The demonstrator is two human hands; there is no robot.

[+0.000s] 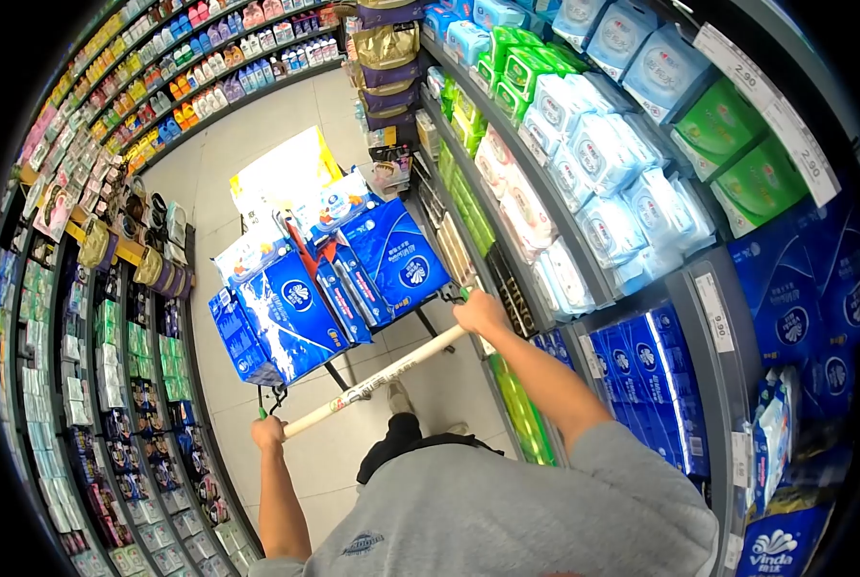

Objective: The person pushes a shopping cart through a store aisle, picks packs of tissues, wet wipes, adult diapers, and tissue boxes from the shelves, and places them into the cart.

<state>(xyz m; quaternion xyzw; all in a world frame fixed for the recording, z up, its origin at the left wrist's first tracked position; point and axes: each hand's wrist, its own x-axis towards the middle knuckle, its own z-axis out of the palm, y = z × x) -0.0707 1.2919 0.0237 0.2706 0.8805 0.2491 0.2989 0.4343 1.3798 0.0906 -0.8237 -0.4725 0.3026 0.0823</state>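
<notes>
Our single head-worn view, facing forward and down.
We look through a wide, bending lens from close above the grey short-sleeved cloth shirt (516, 510), past the pale cylindrical bar (420, 356), toward far-left multicoloured plastic bottles (254, 45).

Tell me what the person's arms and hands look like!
The left hand and right hand are bare, with no gloves showing. The forearms are bare too, below short sleeves of a grey shirt with a small dark marking on its front.
</notes>
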